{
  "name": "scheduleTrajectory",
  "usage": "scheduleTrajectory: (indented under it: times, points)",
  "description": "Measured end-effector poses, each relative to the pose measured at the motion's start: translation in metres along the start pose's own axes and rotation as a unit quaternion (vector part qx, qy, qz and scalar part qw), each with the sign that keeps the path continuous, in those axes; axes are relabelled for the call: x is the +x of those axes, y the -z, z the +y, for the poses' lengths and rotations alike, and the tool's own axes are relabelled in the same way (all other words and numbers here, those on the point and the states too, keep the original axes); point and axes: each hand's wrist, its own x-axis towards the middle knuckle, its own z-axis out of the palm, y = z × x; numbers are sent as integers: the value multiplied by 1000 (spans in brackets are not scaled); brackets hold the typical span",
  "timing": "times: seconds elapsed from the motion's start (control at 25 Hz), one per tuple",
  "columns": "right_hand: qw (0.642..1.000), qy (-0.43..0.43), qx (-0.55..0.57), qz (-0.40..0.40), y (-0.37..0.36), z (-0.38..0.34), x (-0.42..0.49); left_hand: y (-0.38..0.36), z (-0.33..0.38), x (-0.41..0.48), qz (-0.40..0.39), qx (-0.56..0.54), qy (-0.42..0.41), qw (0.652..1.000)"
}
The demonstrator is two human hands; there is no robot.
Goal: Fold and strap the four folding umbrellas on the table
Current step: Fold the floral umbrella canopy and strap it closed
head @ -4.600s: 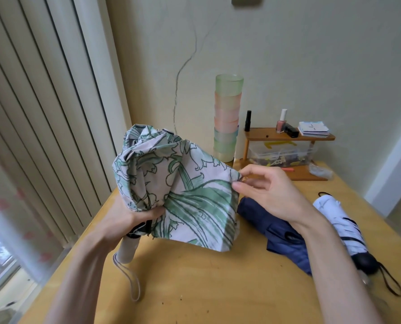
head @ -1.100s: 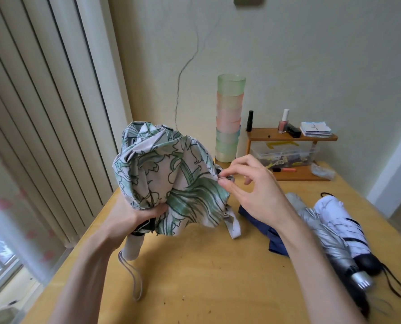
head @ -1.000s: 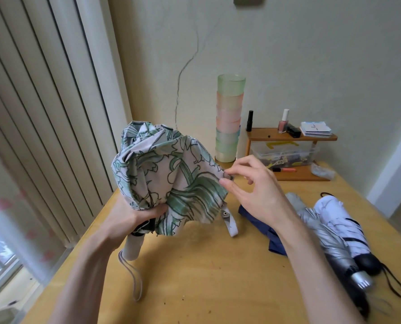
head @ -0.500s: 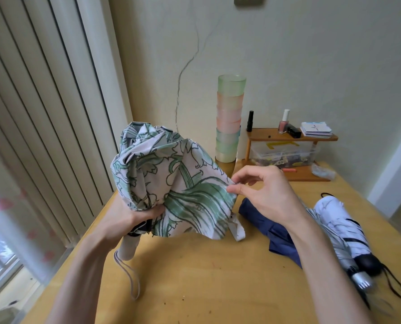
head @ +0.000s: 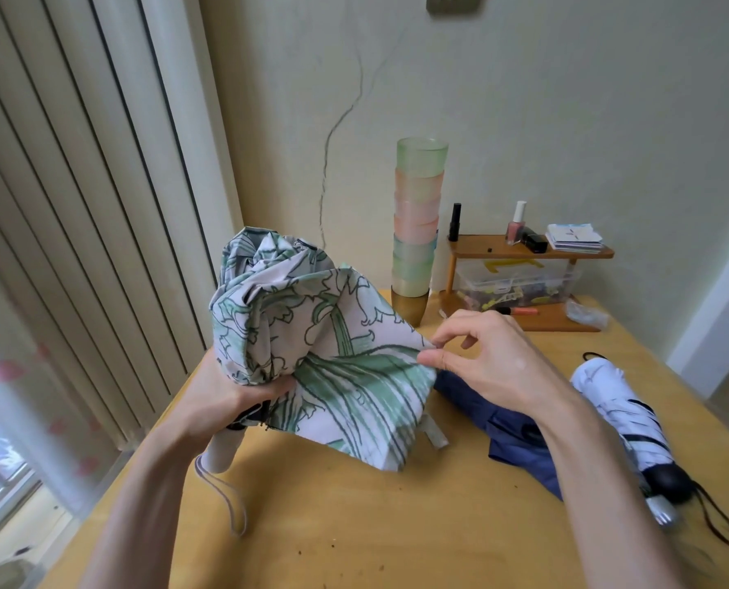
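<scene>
left hand (head: 222, 397) grips floral umbrella (head: 311, 346) near its handle, right hand (head: 481, 359) pinches its canopy edge; navy umbrella (head: 502, 414) on worktop (head: 375, 525).

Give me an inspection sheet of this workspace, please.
Surface: yellow wooden table, small dark specks near the front edge.
Job's things: green leaf-print fabric umbrella, canopy loose, held up; navy fabric umbrella and white folded umbrella lying at right.
Clutter: tall stack of pastel plastic cups; small wooden shelf.
Fingers: left hand grips the leaf-print umbrella near its handle; right hand pinches its canopy edge.
Cables: nothing seen.
Surroundings: cracked cream wall; vertical blinds at left.
</scene>
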Motion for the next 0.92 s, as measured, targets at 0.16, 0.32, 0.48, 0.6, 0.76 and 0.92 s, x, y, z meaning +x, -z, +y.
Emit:
scheduleTrajectory:
  times: [0.16,0.32,0.48,0.6,0.76,0.92]
  points:
    - [999,-6,50,-5,1,-3,-3,-1,0,1,22,8,8,1000]
    - [990,36,124,55,-4,-11,0,1,-2,1,48,17,6,999]
    - [982,68,134,111,-1,-17,1,0,6,-2,55,0,-35,998]
    - [979,74,152,111,4,-19,-2,1,10,-6,43,-11,-41,998]
    - [982,93,135,92,7,-19,-1,2,12,-9,39,1,-27,999]
    - [989,86,102,61,5,-13,2,0,15,-8,43,-5,-36,998]
